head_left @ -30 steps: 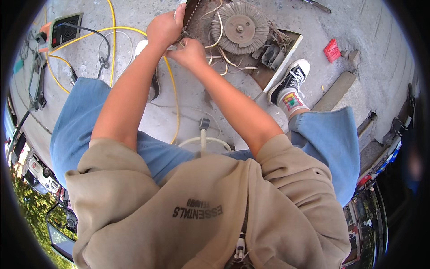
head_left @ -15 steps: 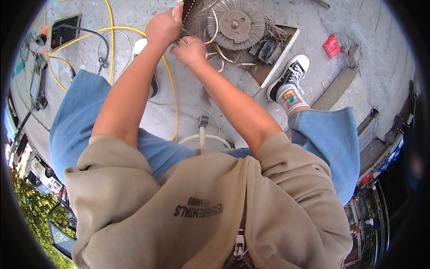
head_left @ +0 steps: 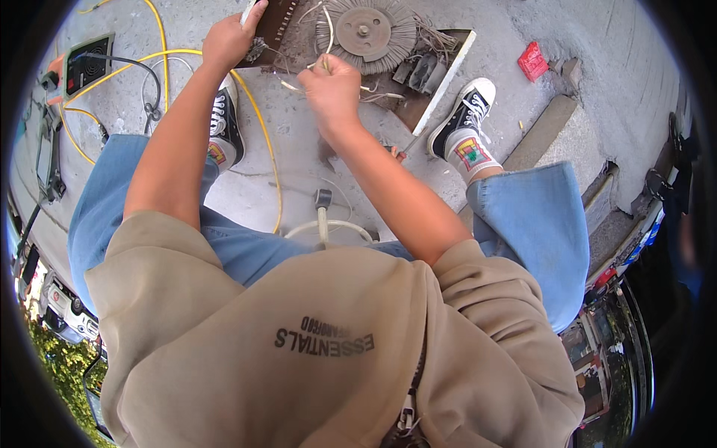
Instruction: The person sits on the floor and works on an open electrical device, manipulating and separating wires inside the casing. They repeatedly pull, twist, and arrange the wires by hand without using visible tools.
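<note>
A rusty metal housing (head_left: 272, 37) lies on the ground between my spread feet, holding a round fan wheel (head_left: 362, 30), a small motor-like metal part (head_left: 426, 75) and loose cream wires. My left hand (head_left: 230, 41) is closed on the housing's left edge, near a bundle of metal bits. Lower and to the right, my right hand (head_left: 332, 93) grips a cream wire (head_left: 328, 37), fingers pinched together. Short wire ends stick out either side of that hand. Small orange handles (head_left: 396, 153) show partly behind my right forearm.
An orange-and-black machine (head_left: 88, 66) with yellow hose (head_left: 265, 127) and cables lies at the left. A red crumpled packet (head_left: 532, 62) and concrete strip (head_left: 541, 131) are at the right, beside broken edges. A pale round stand (head_left: 323, 224) sits between my legs. Vehicles (head_left: 71, 299) show at lower left.
The view has shifted slightly. My right hand has moved right, away from my left hand, with the wire in it. My left hand stays on the housing's edge. Orange handles now show behind my forearm.
</note>
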`<state>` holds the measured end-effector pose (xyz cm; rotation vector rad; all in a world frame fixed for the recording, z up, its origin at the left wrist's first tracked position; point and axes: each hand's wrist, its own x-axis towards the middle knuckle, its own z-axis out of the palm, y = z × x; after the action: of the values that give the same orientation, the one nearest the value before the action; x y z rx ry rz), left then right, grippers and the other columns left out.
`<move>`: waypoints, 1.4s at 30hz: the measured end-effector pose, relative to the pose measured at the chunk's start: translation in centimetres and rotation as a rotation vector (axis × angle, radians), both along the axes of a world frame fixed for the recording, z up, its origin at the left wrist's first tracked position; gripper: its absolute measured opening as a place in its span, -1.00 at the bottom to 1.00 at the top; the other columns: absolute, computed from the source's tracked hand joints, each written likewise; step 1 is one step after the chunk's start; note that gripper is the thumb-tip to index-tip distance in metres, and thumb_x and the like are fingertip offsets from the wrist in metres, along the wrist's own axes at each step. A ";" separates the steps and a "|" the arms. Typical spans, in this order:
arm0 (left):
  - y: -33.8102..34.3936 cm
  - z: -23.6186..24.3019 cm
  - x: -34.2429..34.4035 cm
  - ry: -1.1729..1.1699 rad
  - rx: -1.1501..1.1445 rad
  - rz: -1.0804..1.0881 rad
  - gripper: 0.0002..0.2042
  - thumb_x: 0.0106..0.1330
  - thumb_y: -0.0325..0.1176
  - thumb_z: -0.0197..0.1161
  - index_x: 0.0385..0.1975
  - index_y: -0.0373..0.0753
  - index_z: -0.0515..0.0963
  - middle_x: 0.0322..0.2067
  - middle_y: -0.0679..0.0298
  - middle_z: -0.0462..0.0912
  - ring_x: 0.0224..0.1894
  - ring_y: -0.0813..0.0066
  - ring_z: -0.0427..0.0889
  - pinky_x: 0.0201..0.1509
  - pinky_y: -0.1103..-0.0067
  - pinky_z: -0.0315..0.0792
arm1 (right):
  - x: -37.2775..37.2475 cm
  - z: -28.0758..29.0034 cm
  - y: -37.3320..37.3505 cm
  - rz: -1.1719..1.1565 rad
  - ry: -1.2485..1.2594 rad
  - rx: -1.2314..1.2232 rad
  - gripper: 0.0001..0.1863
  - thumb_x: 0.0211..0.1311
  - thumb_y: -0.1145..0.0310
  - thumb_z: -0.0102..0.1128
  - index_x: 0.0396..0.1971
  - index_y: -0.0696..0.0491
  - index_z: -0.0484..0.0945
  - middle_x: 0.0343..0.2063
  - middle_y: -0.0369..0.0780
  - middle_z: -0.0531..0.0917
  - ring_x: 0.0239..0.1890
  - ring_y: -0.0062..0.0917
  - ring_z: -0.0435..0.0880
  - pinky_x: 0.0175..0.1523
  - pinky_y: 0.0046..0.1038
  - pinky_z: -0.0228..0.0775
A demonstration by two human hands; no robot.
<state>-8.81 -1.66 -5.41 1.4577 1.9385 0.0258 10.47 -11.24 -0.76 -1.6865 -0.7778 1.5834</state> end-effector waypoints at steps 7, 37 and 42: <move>-0.1 2.9 3.6 0.211 0.085 -0.067 -0.24 0.27 0.40 -0.21 -0.29 -0.25 0.66 -0.33 -0.08 0.66 -0.19 -0.07 0.62 -0.10 0.23 0.46 | -1.4 -1.7 0.5 0.208 -0.127 0.080 -0.73 0.07 0.37 0.23 -0.32 0.28 0.55 -0.41 0.01 0.58 -0.26 -0.20 0.59 -0.07 -0.27 0.40; 0.3 1.4 1.6 0.069 0.103 -0.033 -0.35 0.16 0.35 0.11 -0.36 -0.27 0.67 -0.51 0.04 0.66 -0.39 0.11 0.65 -0.23 0.37 0.48 | -5.5 -5.3 2.9 0.055 0.074 -0.276 -0.68 0.35 0.26 -0.03 -0.39 0.19 0.59 -0.56 -0.16 0.61 -0.50 -0.45 0.54 -0.35 -0.40 0.36; 0.3 2.1 1.9 0.066 0.085 -0.037 -0.36 0.16 0.33 0.14 -0.35 -0.27 0.68 -0.49 0.04 0.67 -0.38 0.12 0.65 -0.24 0.38 0.48 | -5.2 -4.9 5.6 -0.140 0.271 -0.444 -0.73 0.34 0.30 0.00 -0.36 0.18 0.59 -0.64 -0.31 0.49 -0.66 -0.63 0.31 -0.55 -0.49 0.16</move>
<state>-6.92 -1.38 -3.33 1.5672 1.9843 0.0444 5.31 -5.69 -5.66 -1.7238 -0.1733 1.9292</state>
